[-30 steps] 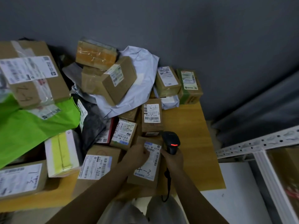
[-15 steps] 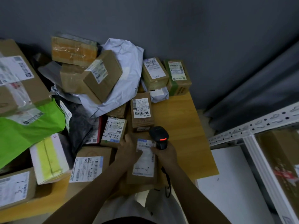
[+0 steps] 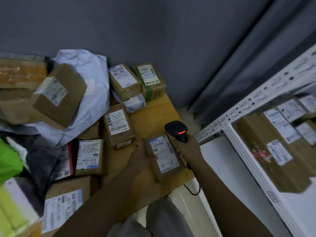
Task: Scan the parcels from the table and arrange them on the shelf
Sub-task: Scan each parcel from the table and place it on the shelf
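Between the two hands, over the near right corner of the wooden table (image 3: 153, 117), sits the small brown parcel (image 3: 164, 158). The left hand (image 3: 142, 156) grips its left edge, thumb on the label and fingers curled beneath. Just right of those fingers, the right hand (image 3: 188, 147) is wrapped round the handle of a black barcode scanner (image 3: 177, 130), whose red light glows and whose head hangs above the parcel's far end.

One risk, as I judge it, is a misread: the scanner sits very near the label and at an angle, and other barcoded boxes (image 3: 118, 124) lie just beyond the left fingers, so the beam may catch the wrong code. A one-sided grip could also let the parcel tip off the table edge. The trailing cable (image 3: 193, 190) may snag on a reach to the white metal shelf (image 3: 256, 100), off to the right.

On the parcel's label (image 3: 163, 154), handwritten "4–3" is legible; the printed text is too blurred to read with confidence.
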Demonstrator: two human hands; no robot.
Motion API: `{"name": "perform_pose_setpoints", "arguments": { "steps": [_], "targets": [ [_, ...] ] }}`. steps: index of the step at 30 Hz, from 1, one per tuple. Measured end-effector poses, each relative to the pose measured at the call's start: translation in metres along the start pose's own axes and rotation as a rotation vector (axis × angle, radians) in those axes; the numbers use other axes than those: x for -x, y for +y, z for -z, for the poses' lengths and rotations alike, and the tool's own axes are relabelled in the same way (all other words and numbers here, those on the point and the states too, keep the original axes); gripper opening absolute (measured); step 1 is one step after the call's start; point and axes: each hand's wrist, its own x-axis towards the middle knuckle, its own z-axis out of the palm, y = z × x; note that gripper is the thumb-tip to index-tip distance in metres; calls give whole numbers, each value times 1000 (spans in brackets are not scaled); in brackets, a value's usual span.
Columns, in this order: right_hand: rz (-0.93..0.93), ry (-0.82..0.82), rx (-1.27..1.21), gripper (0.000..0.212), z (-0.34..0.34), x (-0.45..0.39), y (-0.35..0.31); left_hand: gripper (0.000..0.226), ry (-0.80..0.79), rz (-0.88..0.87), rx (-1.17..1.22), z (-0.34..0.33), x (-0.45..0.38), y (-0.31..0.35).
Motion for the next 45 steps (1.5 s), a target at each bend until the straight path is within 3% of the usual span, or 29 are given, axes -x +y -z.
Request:
{"name": "perform_pose_setpoints", "arguments": {
  "steps": [4, 8, 13, 16, 20, 22, 24, 27, 29, 32, 35, 41, 45],
  "targets": [
    [-86, -166, 113, 19, 22, 17, 5, 81, 39, -17, -28, 0, -9, 5],
    [-156, -252, 172, 23, 29, 28, 2, 95, 43, 14, -53, -2, -17, -2],
    [-182, -260, 264, 28, 29, 32, -1, 87, 46, 12, -49, -8, -15, 1],
    [-194, -269, 254, 27, 30, 32, -2, 97, 52, 12, -48, -8, -15, 2],
    [-217, -267, 166, 24, 30, 29, 2, 107, 35, 23, -10, -5, -14, 3],
    [-225, -265, 82, 21, 31, 27, 4, 100, 33, 20, 18, -5, -16, -1],
    [-208, -219, -4, 14, 29, 24, 10, 82, 33, 8, 64, -5, -14, -2],
    [-132, -5, -1, 15, 20, 12, 25, 62, 26, 29, 116, -9, -11, -1],
    [-117, 109, 49, 20, 13, 4, 36, 61, 20, 52, 163, -12, -6, 3],
    [-151, 73, 39, 22, 4, -3, 53, 85, 17, 182, 224, -19, -4, 3],
    [-230, 10, -105, 31, 0, -3, 72, 69, -54, 256, 285, -30, -2, 3],
    [-192, 185, -282, 21, 10, 32, 86, 73, -155, 46, 305, -53, 19, 21],
    [-160, 381, -437, 16, 43, 66, 88, 71, -201, -203, 189, -63, 29, 53]
  ]
}}
